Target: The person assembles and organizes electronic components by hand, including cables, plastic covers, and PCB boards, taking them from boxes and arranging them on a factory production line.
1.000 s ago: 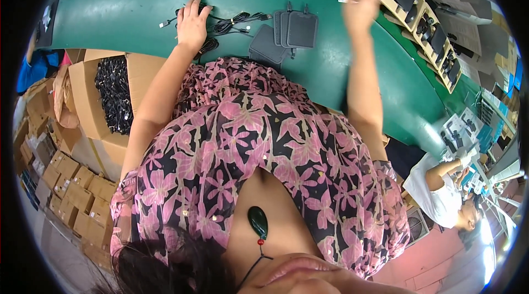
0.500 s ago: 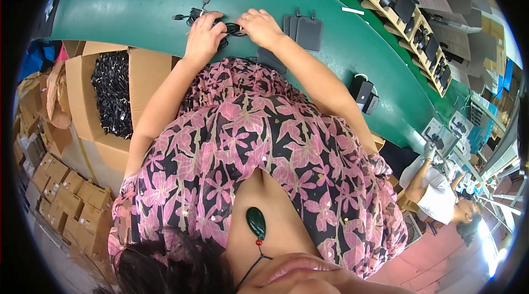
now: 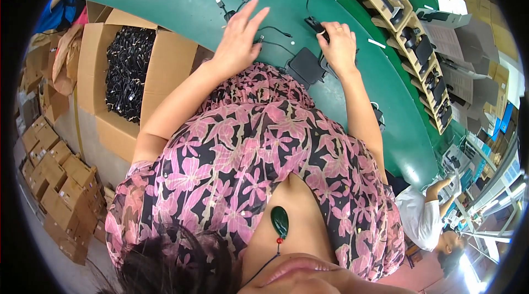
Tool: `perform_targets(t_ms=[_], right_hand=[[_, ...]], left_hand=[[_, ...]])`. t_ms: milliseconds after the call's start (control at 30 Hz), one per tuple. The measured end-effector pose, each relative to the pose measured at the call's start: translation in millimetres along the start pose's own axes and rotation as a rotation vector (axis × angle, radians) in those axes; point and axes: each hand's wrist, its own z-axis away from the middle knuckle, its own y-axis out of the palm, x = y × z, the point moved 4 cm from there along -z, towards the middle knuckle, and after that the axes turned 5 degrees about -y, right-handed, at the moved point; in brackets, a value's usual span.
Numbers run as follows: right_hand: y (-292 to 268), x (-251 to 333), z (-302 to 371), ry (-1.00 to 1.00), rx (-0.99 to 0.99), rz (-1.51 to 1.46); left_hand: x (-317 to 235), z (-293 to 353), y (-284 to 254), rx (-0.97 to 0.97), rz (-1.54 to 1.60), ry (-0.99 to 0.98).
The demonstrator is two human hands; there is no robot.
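Note:
My left hand (image 3: 238, 43) is over the green table with its fingers stretched and apart. Beside its fingertips lies a black USB cable bundle (image 3: 228, 15) with two plugs pointing away from me. A loose cable end (image 3: 278, 31) runs out to the right of that hand. My right hand (image 3: 339, 47) is closed on a bundled black cable (image 3: 314, 23), whose thin end trails toward the far edge. Dark grey flat square pads (image 3: 306, 65) lie on the table below and left of my right hand, near my body. Part of the pads is hidden by that hand.
An open cardboard box (image 3: 91, 73) full of black cables (image 3: 129, 71) stands at the left, below the table (image 3: 165, 2). Wooden racks (image 3: 394, 24) with black parts line the far right. A co-worker (image 3: 421, 217) is at the lower right; stacked cartons (image 3: 60, 184) fill the lower left.
My hands, earlier close together at a coiled cable, have moved apart. The right hand has gone right with a cable bundle; the left has spread its fingers. The whole view has shifted.

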Motion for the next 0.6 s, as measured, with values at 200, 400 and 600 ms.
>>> perform_targets(t_ms=[200,400,600], right_hand=[[-32,25,8,-0.051,-0.022,-0.324],[-14,7,22,0.362,-0.069,-1.145],[-31,14,33,0.195,-0.208,-0.434]], left_hand=[[-22,-34,35,0.096,0.07,0.127],[-34,-30,86,0.704,1.187,-0.454],[-41,-17,98,0.924,1.372,-0.787]])
